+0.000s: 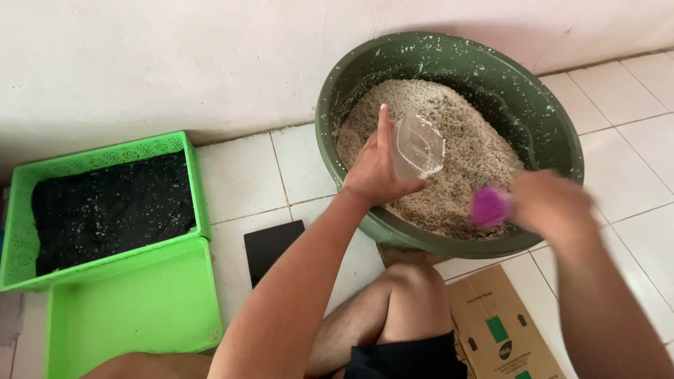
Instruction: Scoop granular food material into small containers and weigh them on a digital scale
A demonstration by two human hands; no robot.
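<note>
- A large dark green basin (pixel 547 119) is seen on the white tiled floor (pixel 242 175) against the wall, tilted toward the person and filled with a pale grainy mix (pixel 477 151); specks of the mix are stuck to its inner wall.
- A green lattice-sided tray (pixel 21 231) lined with black material dusted with pale specks is set at the far left, and a plain green tray (pixel 133 309) lies just in front of it, touching it.
- A cardboard box (pixel 502 326) is placed by the bent knee, below the basin.
- A flat black slab (pixel 270 245) lies on the tiles between the trays and the basin.
- A clear plastic bag (pixel 419 146) is held open over the mix by the left hand (pixel 372 172), fingers closed on its edge.
- A small magenta scoop (pixel 489 207) is gripped by the blurred right hand (pixel 551 203) at the basin's near rim.
</note>
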